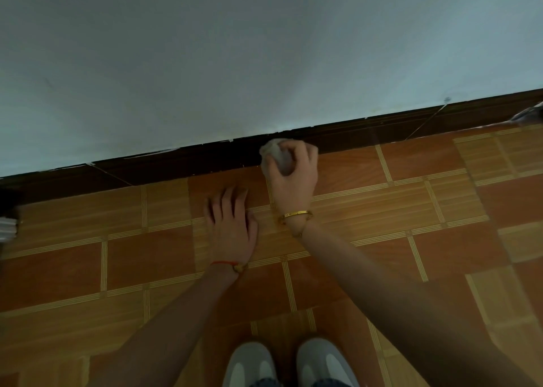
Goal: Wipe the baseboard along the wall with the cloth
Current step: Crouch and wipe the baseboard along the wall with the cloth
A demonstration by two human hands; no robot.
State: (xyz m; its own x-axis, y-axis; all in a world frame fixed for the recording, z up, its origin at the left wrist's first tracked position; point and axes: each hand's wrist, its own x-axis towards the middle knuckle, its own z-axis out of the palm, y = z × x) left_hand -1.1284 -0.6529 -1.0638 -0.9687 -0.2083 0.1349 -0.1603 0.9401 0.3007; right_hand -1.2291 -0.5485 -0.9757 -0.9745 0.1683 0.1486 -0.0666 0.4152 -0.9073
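A dark brown baseboard [382, 129] runs along the foot of the pale wall [235, 48], rising from left to right. My right hand [295, 175], with a gold bangle at the wrist, is shut on a crumpled white cloth [274, 153] and presses it against the baseboard near the middle of the view. My left hand [230, 225], with a red string at the wrist, rests flat on the tiled floor, fingers spread, just left of and below the right hand. It holds nothing.
The floor [411, 210] is orange and tan tile with striped bands. My two grey shoes [289, 363] show at the bottom edge. A white object [8, 226] sits at the far left by the baseboard, and a pale object [529, 113] at the far right.
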